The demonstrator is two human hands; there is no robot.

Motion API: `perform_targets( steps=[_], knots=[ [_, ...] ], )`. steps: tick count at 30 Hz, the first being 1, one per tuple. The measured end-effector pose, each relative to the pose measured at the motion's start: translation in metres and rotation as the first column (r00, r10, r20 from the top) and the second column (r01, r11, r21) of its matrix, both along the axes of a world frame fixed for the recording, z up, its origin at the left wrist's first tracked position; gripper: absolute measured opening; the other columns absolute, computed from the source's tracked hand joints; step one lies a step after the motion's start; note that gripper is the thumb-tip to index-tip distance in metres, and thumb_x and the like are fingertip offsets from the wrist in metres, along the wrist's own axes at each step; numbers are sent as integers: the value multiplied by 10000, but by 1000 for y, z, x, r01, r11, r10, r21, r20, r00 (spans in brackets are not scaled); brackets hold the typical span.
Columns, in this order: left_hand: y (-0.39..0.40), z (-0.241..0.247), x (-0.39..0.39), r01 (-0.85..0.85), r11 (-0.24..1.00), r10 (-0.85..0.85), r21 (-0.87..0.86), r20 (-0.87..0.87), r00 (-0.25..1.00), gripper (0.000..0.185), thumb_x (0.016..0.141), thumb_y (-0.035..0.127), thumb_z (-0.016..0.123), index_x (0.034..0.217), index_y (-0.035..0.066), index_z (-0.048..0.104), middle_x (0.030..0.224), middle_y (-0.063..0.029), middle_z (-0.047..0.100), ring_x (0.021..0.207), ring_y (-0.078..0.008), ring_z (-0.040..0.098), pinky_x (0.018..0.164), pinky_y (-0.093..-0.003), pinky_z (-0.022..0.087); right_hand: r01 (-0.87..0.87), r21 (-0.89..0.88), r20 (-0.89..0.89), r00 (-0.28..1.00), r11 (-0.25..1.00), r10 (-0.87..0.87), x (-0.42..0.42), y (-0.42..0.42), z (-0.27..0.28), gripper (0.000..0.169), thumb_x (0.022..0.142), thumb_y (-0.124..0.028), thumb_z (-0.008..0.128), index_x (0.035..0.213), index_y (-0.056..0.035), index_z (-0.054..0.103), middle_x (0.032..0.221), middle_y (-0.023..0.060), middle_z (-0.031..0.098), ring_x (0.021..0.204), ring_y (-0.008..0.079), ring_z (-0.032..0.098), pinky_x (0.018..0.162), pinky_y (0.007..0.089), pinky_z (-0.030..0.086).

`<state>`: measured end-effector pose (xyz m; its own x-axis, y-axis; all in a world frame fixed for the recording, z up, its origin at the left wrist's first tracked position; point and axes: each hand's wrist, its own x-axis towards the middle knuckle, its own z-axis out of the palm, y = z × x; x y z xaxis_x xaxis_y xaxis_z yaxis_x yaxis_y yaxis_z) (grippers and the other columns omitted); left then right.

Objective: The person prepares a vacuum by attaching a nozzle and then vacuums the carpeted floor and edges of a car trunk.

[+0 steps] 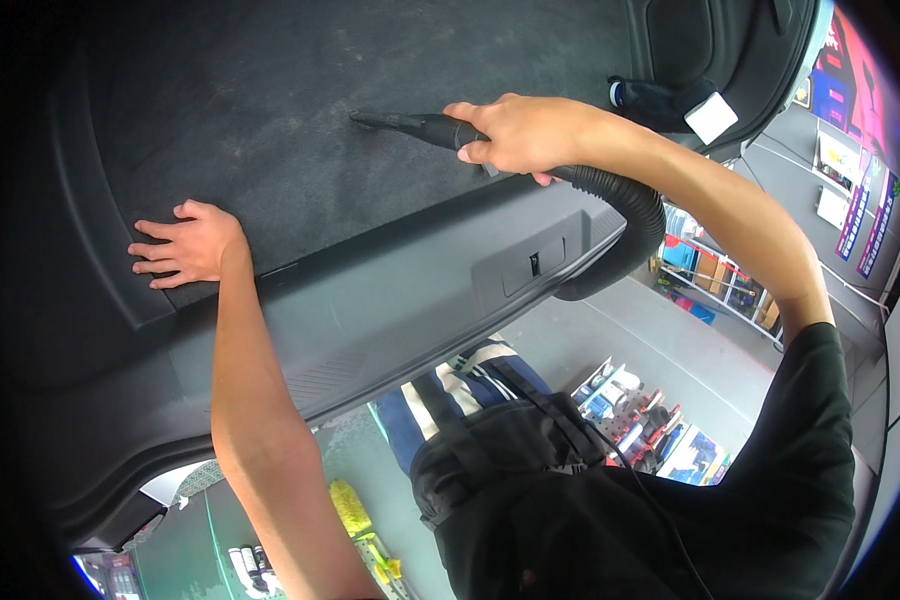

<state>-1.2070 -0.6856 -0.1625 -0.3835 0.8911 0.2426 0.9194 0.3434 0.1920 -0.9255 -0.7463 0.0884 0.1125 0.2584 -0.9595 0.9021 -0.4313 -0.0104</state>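
My right hand (521,135) is closed around the neck of a black vacuum crevice nozzle (412,127). The nozzle's narrow tip touches the dark carpet (292,97) of a car's cargo area, where pale specks show. From behind the hand a ribbed black hose (630,202) curves down over the grey plastic sill (390,277). My left hand (191,244) lies flat with spread fingers at the carpet's left edge, beside the side trim, and holds nothing.
A dark pouch (656,105) and a white box-like item (711,118) lie in the cargo area's right corner. A latch recess (534,264) is set in the sill. Beyond the bumper are a yellow brush (350,510), a rack of bottles and tools (645,427), and a metal shelf (727,289).
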Motion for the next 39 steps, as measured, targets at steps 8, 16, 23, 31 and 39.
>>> perform_targets(
  steps=[8,16,23,31,39],
  knots=[
    [1,1,0,4,1000,-4,-24,1,1000,619,881,316,442,1444,66,378,1529,-213,273,1436,-424,192,1138,-589,140,-80,75,86,994,994,73,-17,-15,-6,592,967,-277,490,1459,-14,291,749,224,658,658,361,665,746,446,540],
    [0,0,-3,0,1000,0,-20,3,1000,617,882,315,440,1444,67,375,1520,-227,281,1434,-429,192,1133,-597,146,-308,341,217,945,888,244,-23,4,-9,604,922,-171,501,1459,15,297,763,233,658,731,401,668,726,459,557],
    [-1,-6,-5,3,1000,-2,18,-38,999,600,875,329,456,1419,79,415,1503,-226,315,1418,-431,233,1116,-615,181,240,92,-54,970,966,-236,-28,4,-16,679,918,-162,521,1501,-48,193,750,173,630,613,218,652,566,377,542],
    [2,-1,-1,11,1000,-11,14,-5,1000,605,884,330,436,1430,73,398,1509,-235,301,1420,-434,225,1120,-610,169,892,-41,-463,382,450,-799,-36,-11,-84,676,970,-221,500,1535,-191,131,870,66,528,582,123,543,437,282,509],
    [1,2,-1,9,1000,-9,-16,22,1000,610,889,320,425,1437,58,379,1517,-239,281,1432,-436,194,1132,-596,143,61,347,47,995,936,-83,-45,17,-66,583,972,-195,428,1521,-173,231,601,115,551,432,196,563,475,335,553]
  ],
)
